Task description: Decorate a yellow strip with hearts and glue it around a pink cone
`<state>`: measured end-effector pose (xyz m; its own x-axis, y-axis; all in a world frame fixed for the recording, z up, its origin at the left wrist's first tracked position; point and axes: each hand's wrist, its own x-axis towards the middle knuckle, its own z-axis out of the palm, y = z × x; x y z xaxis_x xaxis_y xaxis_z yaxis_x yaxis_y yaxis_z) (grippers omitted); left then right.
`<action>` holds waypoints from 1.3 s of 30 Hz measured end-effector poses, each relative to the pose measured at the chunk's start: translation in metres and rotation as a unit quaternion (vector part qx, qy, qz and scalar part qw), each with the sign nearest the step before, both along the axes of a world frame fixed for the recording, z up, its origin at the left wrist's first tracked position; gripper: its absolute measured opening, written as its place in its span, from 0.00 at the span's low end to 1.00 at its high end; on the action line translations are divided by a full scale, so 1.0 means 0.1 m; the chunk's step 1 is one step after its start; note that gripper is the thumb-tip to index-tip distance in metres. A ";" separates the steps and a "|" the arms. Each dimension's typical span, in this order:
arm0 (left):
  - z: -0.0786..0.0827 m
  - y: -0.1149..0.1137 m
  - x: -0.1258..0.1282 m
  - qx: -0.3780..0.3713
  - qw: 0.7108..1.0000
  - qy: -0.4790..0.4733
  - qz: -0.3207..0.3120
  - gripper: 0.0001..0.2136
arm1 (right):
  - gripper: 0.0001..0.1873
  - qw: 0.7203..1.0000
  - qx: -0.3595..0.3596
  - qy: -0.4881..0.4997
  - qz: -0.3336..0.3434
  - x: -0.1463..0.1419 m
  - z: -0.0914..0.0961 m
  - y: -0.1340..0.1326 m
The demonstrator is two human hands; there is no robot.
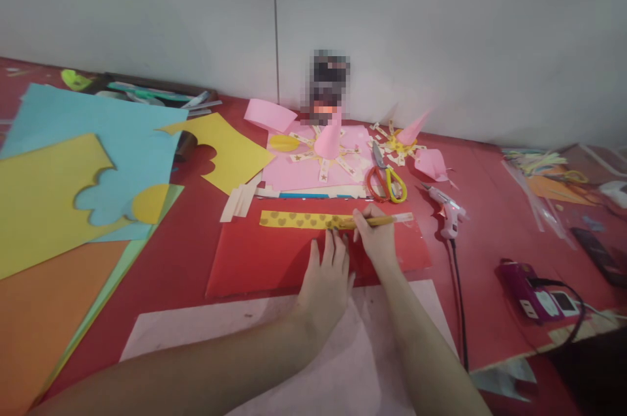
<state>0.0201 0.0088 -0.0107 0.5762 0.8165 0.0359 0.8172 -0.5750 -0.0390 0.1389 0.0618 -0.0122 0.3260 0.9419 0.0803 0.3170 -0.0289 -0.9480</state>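
Note:
My right hand (378, 243) is closed around a gold-coloured pen (385, 221), its tip at the right part of a yellow paper strip (281, 219). Brownish hearts are drawn along the strip. My left hand (326, 279) lies flat with fingers apart, fingertips touching the strip's lower edge. Beneath the strip is a glossy red sheet (259, 262). Just beyond stand a pink paper cone (329, 140) with patterned paper strips radiating around its base, and scissors (386, 184) with one red and one yellow handle.
Coloured sheets, among them a blue sheet (142, 135) and an orange sheet (53, 311), cover the left side. A pink glue gun (448, 212) with a black cord lies to the right. Farther right are a purple power strip (522, 292) and a dark phone (597, 256). A wall rises behind.

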 end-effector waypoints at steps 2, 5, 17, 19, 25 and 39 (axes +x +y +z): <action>0.00 0.00 0.00 -0.005 1.000 -0.011 0.002 0.22 | 0.16 1.000 0.000 -0.002 0.000 0.00 0.00 0.00; -0.01 0.00 0.00 -0.010 1.000 -0.019 0.008 0.22 | 0.16 1.000 0.001 0.001 -0.003 0.00 -0.01 0.01; 0.01 0.00 0.00 -0.004 1.000 -0.008 0.004 0.22 | 0.16 0.999 0.026 -0.017 -0.032 0.02 0.00 0.01; 0.01 0.00 0.00 -0.004 1.000 -0.008 0.005 0.22 | 0.16 0.999 0.023 -0.021 -0.028 0.02 0.00 0.01; 0.01 0.00 0.01 -0.003 1.000 0.003 0.003 0.23 | 0.17 0.999 0.015 -0.020 -0.029 -0.01 0.00 0.00; 0.02 0.00 0.00 0.001 1.000 0.018 0.001 0.22 | 0.16 0.998 0.025 -0.037 -0.044 0.00 0.00 0.00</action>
<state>0.0205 0.0093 -0.0091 0.5760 0.8173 0.0181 0.8161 -0.5737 -0.0694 0.1387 0.0619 -0.0122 0.3994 0.9037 0.1542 0.3852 -0.0128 -0.9228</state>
